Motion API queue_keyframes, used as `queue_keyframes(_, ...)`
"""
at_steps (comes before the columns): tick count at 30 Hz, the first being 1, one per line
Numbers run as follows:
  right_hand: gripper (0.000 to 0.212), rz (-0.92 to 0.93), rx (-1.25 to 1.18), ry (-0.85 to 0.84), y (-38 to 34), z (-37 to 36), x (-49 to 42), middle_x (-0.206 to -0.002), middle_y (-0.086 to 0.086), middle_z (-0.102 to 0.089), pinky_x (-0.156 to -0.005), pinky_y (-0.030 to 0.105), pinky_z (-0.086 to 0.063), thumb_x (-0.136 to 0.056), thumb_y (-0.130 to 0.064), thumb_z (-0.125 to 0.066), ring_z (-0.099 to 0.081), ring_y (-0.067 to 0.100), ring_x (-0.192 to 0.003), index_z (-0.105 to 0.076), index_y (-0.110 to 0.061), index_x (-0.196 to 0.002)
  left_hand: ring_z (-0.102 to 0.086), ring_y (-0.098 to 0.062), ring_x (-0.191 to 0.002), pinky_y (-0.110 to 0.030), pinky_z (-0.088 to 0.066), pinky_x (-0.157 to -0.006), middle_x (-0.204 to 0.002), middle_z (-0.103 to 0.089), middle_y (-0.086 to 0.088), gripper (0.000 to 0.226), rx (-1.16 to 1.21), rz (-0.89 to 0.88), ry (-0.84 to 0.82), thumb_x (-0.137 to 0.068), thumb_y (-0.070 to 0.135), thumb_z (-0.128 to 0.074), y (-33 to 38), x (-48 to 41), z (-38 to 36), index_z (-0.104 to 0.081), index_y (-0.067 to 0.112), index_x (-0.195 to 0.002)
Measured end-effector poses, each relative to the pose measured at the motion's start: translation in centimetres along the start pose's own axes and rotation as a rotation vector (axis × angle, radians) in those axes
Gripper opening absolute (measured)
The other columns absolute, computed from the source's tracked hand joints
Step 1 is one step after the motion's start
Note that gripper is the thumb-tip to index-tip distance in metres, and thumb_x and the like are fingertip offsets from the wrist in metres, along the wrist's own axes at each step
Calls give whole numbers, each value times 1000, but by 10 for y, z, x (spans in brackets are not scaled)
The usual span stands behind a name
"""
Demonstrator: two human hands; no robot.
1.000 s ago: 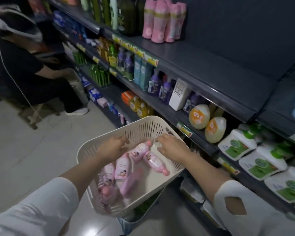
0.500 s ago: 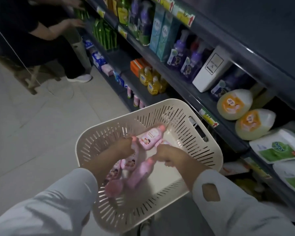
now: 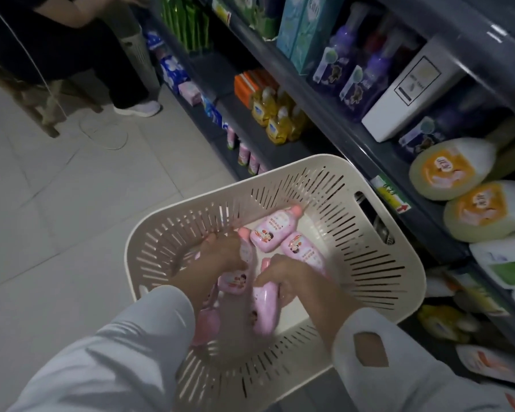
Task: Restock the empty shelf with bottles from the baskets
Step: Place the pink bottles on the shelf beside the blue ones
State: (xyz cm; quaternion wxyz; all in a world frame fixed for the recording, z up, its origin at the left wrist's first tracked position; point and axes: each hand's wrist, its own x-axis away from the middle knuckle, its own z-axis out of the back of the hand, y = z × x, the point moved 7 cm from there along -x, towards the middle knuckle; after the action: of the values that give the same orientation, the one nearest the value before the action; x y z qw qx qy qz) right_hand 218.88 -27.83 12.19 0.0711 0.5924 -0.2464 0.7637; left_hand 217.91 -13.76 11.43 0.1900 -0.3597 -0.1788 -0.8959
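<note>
A cream slotted basket (image 3: 378,281) sits below me beside the shelving, with several pink bottles lying in it. Both my hands are down inside it. My left hand (image 3: 217,257) grips one pink bottle (image 3: 237,278) by its upper part. My right hand (image 3: 283,278) is curled round another pink bottle (image 3: 263,310), whose body points toward me. Two more pink bottles (image 3: 275,228) (image 3: 305,252) lie loose at the far side of the basket. Another pink bottle (image 3: 205,322) lies near the basket's left wall, partly hidden by my sleeve.
Dark shelving (image 3: 354,138) runs along the right, stocked with yellow bottles (image 3: 272,114), purple pump bottles (image 3: 360,81), a white box (image 3: 405,96) and large pale bottles (image 3: 449,171). A seated person (image 3: 57,40) in dark clothes is at the top left. Grey floor tiles (image 3: 57,218) spread left.
My view has tipped down and closer to the basket. Both hands went from its far rim deeper inside and have closed on pink bottles.
</note>
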Motion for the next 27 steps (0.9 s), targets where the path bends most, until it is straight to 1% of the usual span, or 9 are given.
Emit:
queue_keyframes(3,44,52,-29,45,-8,24,15,-125,16,-59,-79,33,-52,-84,-2,-66,-58,32,-116,-53,-1,-126,-42,-26,-128,-38,-33,-107,-133,-50,-3,70,-39,-8,12,-76,51,-66,5,3,-3,-42,13,-130)
queue_keyframes(7,52,156,-67,111,-16,48,40,-128,21,-58,-97,45,-50,-77,0,-72,-57,35,-118,-55,0,-126,-49,-25,-121,-33,-38,-98,-123,-53,-4,63,99,-70,-27,-76,29,-71,14,22,-2,-37,11,-125)
queue_keyframes(8,50,189,-95,124,-18,52,50,-126,20,-59,-94,43,-52,-77,1,-71,-58,35,-116,-56,-2,-125,-50,-25,-121,-33,-39,-98,-123,-53,-5,64,142,-85,-10,-75,25,-71,14,28,1,-35,11,-126)
queue_keyframes(12,33,329,-305,132,-21,65,105,-99,-1,-67,-51,21,-54,-83,4,-62,-63,20,-99,-63,-25,-98,-54,-28,-114,-32,-44,-95,-127,-56,-9,74,335,-174,99,-72,19,-78,26,59,48,-38,11,-134)
queue_keyframes(14,31,379,-364,177,-25,76,129,-95,-2,-65,-47,24,-52,-83,2,-62,-60,17,-89,-61,-29,-90,-54,-29,-115,-32,-45,-93,-128,-57,-10,78,437,-259,169,-73,13,-78,40,79,83,-35,11,-138)
queue_keyframes(16,26,415,-352,284,-31,91,149,-98,-1,-64,-64,32,-55,-80,-5,-68,-59,15,-87,-60,-25,-94,-54,-28,-116,-41,-47,-97,-130,-55,-9,84,496,-344,212,-71,14,-78,55,98,117,-32,14,-142)
queue_keyframes(19,49,490,-378,430,-34,119,187,-107,3,-66,-91,43,-50,-64,-18,-80,-63,22,-101,-59,-19,-109,-55,-24,-109,-42,-49,-94,-123,-56,-5,75,598,-480,209,-71,21,-79,80,124,157,-39,16,-133)
queue_keyframes(22,42,592,-471,522,-26,143,230,-107,5,-65,-86,42,-52,-75,-16,-75,-62,22,-99,-56,-18,-113,-59,-24,-101,-42,-50,-92,-111,-59,-4,57,708,-616,202,-76,13,-75,118,157,186,-45,19,-124)
queue_keyframes(27,39,849,-727,718,4,190,301,-112,7,-65,-80,39,-55,-77,-21,-70,-65,22,-97,-54,-22,-112,-63,-18,-94,-37,-56,-81,-109,-59,0,55,762,-821,226,-77,12,-73,202,213,221,-44,26,-122)
